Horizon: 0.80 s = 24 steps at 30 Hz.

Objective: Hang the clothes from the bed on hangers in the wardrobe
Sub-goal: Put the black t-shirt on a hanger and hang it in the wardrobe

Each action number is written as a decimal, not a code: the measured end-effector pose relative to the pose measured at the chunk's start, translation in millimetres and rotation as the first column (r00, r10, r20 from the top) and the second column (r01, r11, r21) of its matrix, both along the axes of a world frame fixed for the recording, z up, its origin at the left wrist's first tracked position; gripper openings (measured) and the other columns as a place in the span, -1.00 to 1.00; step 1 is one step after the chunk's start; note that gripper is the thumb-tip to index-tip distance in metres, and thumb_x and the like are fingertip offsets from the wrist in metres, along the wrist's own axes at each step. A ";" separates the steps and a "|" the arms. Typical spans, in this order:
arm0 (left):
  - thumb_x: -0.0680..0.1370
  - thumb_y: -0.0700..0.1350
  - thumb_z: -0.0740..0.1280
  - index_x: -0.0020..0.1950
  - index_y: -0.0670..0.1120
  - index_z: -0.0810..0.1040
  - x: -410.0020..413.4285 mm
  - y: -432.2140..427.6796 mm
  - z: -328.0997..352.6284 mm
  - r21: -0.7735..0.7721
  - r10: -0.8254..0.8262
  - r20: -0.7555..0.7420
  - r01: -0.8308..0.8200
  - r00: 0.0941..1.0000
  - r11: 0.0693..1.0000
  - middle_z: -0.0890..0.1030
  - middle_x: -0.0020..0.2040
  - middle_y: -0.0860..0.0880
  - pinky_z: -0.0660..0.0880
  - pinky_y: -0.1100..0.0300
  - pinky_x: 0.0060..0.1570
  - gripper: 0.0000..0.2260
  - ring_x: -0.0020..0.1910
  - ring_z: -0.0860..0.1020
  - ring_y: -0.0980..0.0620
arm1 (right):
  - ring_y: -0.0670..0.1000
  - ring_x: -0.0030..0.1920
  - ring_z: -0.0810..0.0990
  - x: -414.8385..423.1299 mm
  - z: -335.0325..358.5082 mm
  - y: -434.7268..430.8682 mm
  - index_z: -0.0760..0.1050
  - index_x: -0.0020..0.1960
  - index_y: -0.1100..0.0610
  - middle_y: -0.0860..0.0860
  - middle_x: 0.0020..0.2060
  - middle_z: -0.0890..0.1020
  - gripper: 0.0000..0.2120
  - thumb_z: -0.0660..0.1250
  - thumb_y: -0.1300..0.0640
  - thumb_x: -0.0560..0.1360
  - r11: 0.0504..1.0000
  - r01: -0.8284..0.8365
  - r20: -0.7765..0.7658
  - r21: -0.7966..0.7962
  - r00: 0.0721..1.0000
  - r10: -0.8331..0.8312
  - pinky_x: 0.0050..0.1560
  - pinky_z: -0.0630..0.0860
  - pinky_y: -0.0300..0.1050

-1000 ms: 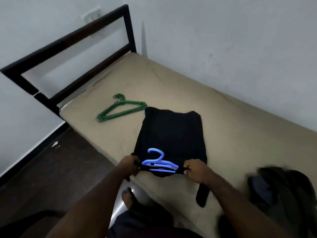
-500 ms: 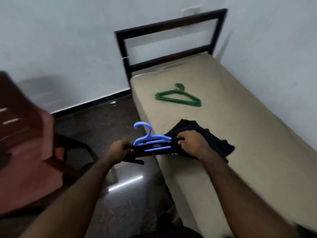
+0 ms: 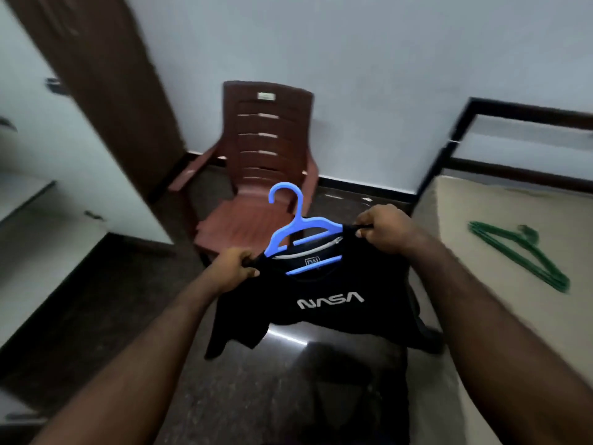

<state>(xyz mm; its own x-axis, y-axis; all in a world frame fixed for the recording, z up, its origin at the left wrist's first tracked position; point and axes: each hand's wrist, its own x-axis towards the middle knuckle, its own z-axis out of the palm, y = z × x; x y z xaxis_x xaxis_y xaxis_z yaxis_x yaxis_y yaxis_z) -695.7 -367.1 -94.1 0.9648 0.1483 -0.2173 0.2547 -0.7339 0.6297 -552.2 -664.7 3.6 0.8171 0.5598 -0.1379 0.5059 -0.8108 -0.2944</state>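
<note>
You are carrying the black T-shirt [image 3: 321, 303] on its blue hanger [image 3: 298, 226] over the floor beside the bed [image 3: 455, 207], your left hand [image 3: 236, 268] and right hand [image 3: 383, 228] each pinching a shoulder end; next you are likely needing one hand freed for the hook at the wardrobe rail.

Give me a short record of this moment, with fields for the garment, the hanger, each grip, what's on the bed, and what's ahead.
garment: black NASA T-shirt, held up in the air
hanger: blue hanger in the neck opening, hook up
left grip: pinches the shirt's shoulder at one hanger end
right grip: pinches the other shoulder
on bed: green hanger, lying flat
ahead: brown plastic chair
</note>
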 end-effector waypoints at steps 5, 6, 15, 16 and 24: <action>0.45 -0.28 0.44 -0.15 -0.09 0.59 -67.6 101.8 29.4 0.048 0.195 0.125 -0.202 0.973 0.978 0.63 -0.19 0.00 0.44 0.22 -0.10 -0.89 -0.18 0.54 0.14 | 0.13 -0.01 0.64 -20.0 3.0 120.8 0.66 0.00 0.10 0.07 -0.09 0.71 -0.85 0.38 0.14 0.46 0.983 -0.179 0.036 0.043 0.983 0.177 0.00 0.54 -0.04; 0.47 -0.28 0.44 -0.05 -0.12 0.64 -79.6 122.9 32.5 0.046 0.236 0.144 -0.245 0.961 0.968 0.66 -0.12 0.00 0.46 0.21 -0.02 -0.89 -0.10 0.58 0.11 | 0.14 -0.04 0.64 -22.8 -0.1 145.5 0.65 -0.03 0.12 0.07 -0.12 0.70 -0.87 0.37 0.13 0.46 0.977 -0.201 0.047 0.067 0.979 0.198 -0.03 0.55 -0.03; 0.53 -0.17 0.39 0.24 -0.11 0.57 -143.4 276.5 62.9 0.262 0.470 0.173 -0.500 0.866 0.825 0.65 0.13 -0.09 0.46 0.13 0.12 -0.72 0.12 0.58 -0.08 | 0.11 0.02 0.62 -27.5 -23.2 340.2 0.65 0.07 0.17 0.11 -0.05 0.70 -0.83 0.37 0.24 0.51 0.850 -0.324 0.081 0.415 0.944 0.320 0.02 0.45 -0.10; 0.52 -0.15 0.40 0.22 -0.10 0.57 -147.5 295.2 65.6 0.301 0.502 0.128 -0.516 0.855 0.802 0.64 0.11 -0.10 0.46 0.11 0.09 -0.73 0.11 0.57 -0.10 | 0.12 0.06 0.62 -24.5 -27.1 365.4 0.64 0.10 0.19 0.11 0.00 0.69 -0.81 0.37 0.24 0.51 0.835 -0.337 0.078 0.436 0.938 0.338 0.04 0.43 -0.13; 0.53 -0.18 0.39 0.11 -0.13 0.66 -147.1 403.4 88.1 0.346 0.713 0.061 -0.685 0.698 0.641 0.68 0.00 -0.13 0.43 0.19 -0.03 -0.83 0.03 0.60 -0.10 | 0.09 0.02 0.63 22.1 -37.5 521.7 0.65 0.09 0.18 0.09 -0.04 0.70 -0.83 0.37 0.23 0.52 0.737 -0.510 -0.006 0.443 0.821 0.571 -0.05 0.33 -0.24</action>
<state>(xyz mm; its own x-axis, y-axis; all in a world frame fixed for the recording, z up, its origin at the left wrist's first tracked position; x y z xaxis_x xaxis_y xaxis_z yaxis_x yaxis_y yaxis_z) -842.9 36.3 -6.0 0.5270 0.8447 -0.0933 0.8114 -0.4675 0.3510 -530.1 -143.0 -33.9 0.3497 0.9292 0.1194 0.7528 -0.2029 -0.6262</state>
